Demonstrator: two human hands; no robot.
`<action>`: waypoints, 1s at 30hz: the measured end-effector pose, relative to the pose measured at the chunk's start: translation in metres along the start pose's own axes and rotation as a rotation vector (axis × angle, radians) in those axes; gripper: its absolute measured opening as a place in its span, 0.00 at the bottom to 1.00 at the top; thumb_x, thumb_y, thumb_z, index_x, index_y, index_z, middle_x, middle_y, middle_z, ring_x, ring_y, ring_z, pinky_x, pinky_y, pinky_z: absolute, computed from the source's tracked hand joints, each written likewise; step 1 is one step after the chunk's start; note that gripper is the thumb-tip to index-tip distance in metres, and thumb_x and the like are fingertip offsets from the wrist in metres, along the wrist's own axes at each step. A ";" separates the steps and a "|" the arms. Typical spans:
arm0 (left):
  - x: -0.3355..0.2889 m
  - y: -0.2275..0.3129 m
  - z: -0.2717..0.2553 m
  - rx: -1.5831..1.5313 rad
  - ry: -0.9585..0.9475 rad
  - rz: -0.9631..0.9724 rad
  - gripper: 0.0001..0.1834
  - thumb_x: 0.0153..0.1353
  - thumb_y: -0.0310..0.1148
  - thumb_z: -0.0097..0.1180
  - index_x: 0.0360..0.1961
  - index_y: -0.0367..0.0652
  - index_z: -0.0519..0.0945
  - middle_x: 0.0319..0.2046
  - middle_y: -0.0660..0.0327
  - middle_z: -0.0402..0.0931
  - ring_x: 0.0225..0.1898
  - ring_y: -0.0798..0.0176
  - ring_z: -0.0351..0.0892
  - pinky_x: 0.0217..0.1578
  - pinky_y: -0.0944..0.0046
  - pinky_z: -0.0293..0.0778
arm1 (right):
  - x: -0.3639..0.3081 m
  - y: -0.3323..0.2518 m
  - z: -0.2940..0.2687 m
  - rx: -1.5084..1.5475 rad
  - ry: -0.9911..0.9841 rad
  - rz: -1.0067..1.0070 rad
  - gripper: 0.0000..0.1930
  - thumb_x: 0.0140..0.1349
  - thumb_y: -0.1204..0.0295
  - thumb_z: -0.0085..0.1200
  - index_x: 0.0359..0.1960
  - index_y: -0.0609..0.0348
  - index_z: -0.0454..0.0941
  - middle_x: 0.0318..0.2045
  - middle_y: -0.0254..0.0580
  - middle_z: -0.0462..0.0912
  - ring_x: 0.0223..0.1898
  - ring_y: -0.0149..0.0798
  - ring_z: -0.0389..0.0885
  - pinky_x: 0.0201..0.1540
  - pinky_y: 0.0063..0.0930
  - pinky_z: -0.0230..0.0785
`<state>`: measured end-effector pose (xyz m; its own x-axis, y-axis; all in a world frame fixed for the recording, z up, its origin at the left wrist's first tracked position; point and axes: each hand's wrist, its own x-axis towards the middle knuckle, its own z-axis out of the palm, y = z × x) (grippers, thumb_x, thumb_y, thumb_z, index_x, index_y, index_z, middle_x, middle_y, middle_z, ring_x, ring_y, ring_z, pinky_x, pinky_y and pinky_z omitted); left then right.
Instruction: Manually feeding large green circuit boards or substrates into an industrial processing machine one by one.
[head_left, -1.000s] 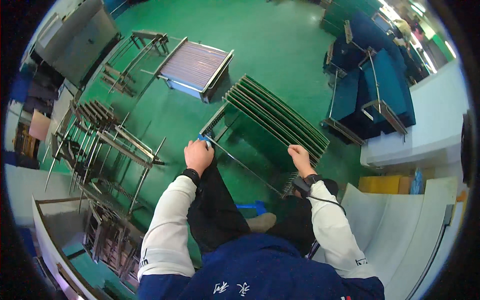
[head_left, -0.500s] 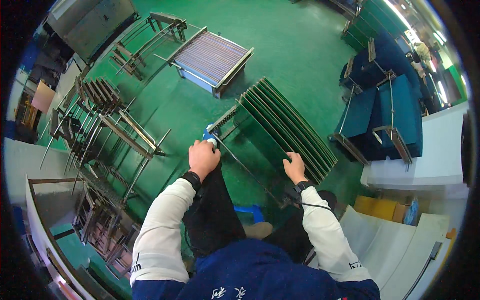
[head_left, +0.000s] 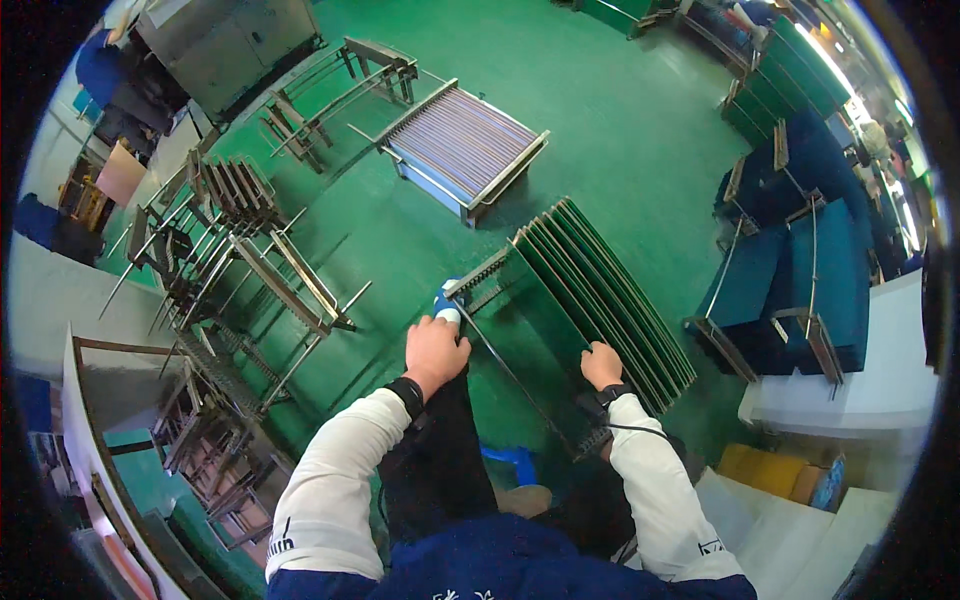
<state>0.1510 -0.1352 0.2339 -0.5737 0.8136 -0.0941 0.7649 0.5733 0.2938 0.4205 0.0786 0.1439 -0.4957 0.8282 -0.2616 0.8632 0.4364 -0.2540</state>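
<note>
My left hand (head_left: 437, 352) is closed, knuckles up, beside my black-trousered leg and just short of a blue and white shoe (head_left: 449, 297). Its fingertips point down out of sight, and what they grip, if anything, is hidden. My right hand (head_left: 602, 367) is closed at the upper edge of the nearest green panel (head_left: 565, 298), apparently pinching it. Several such thin panels stand on edge in a row, leaning alike. They sit in a metal rack whose toothed bar (head_left: 480, 273) reaches toward my left hand. A thin rod (head_left: 505, 362) runs along the rack's near side.
A low slatted frame with a blue side (head_left: 465, 135) stands ahead. Metal racks (head_left: 250, 250) crowd the left, near a steel cabinet (head_left: 235, 50). Dark blue-green panels in racks (head_left: 790, 270) stand right, beside a white surface (head_left: 850, 350). A person (head_left: 110, 70) is far left.
The whole view has shifted, so the racks sit lower and further right. My right fingers look more tightly closed at the panel's edge. A person now shows at far left.
</note>
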 end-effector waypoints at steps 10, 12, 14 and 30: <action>0.003 0.002 -0.003 -0.041 -0.020 0.008 0.11 0.51 0.42 0.58 0.25 0.46 0.83 0.31 0.58 0.79 0.40 0.51 0.75 0.40 0.52 0.70 | 0.012 -0.008 0.010 0.006 -0.013 0.054 0.09 0.56 0.68 0.56 0.30 0.62 0.82 0.33 0.56 0.83 0.39 0.59 0.82 0.42 0.51 0.74; 0.003 0.000 -0.002 -0.036 -0.038 0.005 0.11 0.51 0.42 0.58 0.25 0.46 0.83 0.31 0.59 0.79 0.40 0.51 0.75 0.41 0.52 0.70 | 0.014 -0.012 0.002 0.044 -0.047 0.077 0.12 0.56 0.67 0.58 0.35 0.65 0.81 0.35 0.60 0.83 0.40 0.61 0.81 0.43 0.52 0.73; 0.003 0.001 -0.002 -0.055 -0.034 -0.002 0.11 0.51 0.42 0.59 0.25 0.46 0.83 0.30 0.59 0.79 0.40 0.51 0.75 0.41 0.52 0.70 | 0.015 -0.015 -0.004 0.039 -0.064 0.093 0.13 0.56 0.67 0.58 0.36 0.65 0.82 0.35 0.60 0.83 0.41 0.60 0.81 0.44 0.51 0.73; 0.000 -0.001 -0.002 -0.040 -0.016 -0.008 0.13 0.51 0.42 0.58 0.24 0.44 0.83 0.31 0.58 0.80 0.41 0.51 0.76 0.41 0.50 0.71 | 0.012 -0.011 0.000 -0.085 0.007 -0.190 0.11 0.54 0.66 0.59 0.28 0.63 0.81 0.30 0.56 0.83 0.37 0.58 0.81 0.40 0.52 0.73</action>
<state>0.1492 -0.1358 0.2355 -0.5746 0.8108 -0.1116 0.7478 0.5755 0.3310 0.4051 0.0835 0.1436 -0.6497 0.7306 -0.2100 0.7596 0.6126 -0.2187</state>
